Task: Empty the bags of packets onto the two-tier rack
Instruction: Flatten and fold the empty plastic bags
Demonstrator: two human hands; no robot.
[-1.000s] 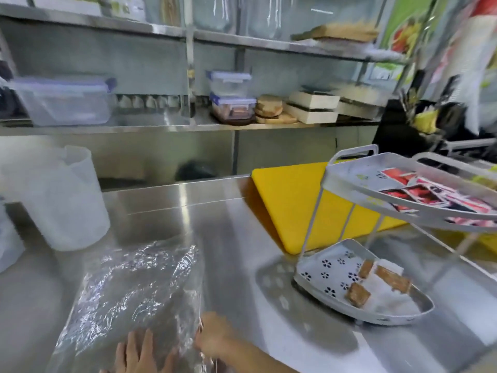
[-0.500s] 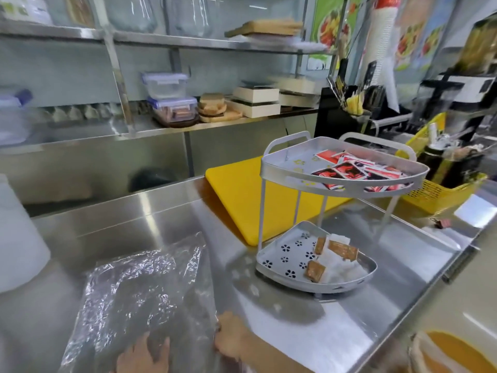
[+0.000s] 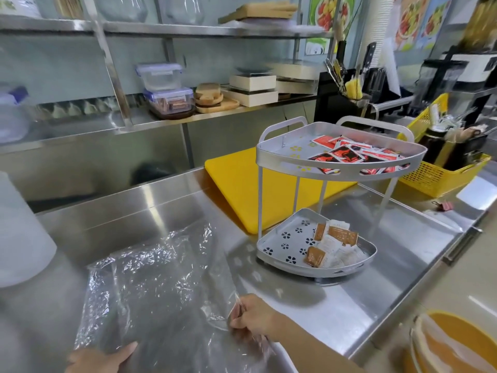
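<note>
A clear, crumpled plastic bag (image 3: 161,286) lies flat and empty on the steel counter in front of me. My right hand (image 3: 255,316) pinches its right edge. My left hand (image 3: 99,359) rests on its near left corner, fingers pressing the film. To the right stands the white two-tier rack (image 3: 269,154). Red packets (image 3: 349,153) fill its top tier. Brown and white packets (image 3: 333,246) lie on the lower tier.
A yellow cutting board (image 3: 236,184) lies behind the rack. A yellow basket (image 3: 435,179) of utensils sits far right, a translucent white jug (image 3: 21,238) at left. A pink clip (image 3: 443,205) lies near the counter's right edge. An orange bucket (image 3: 457,345) stands below.
The view has swung right and down, bringing the rack closer to centre. Both hands have come further into view, and the right hand now grips the bag's right edge.
</note>
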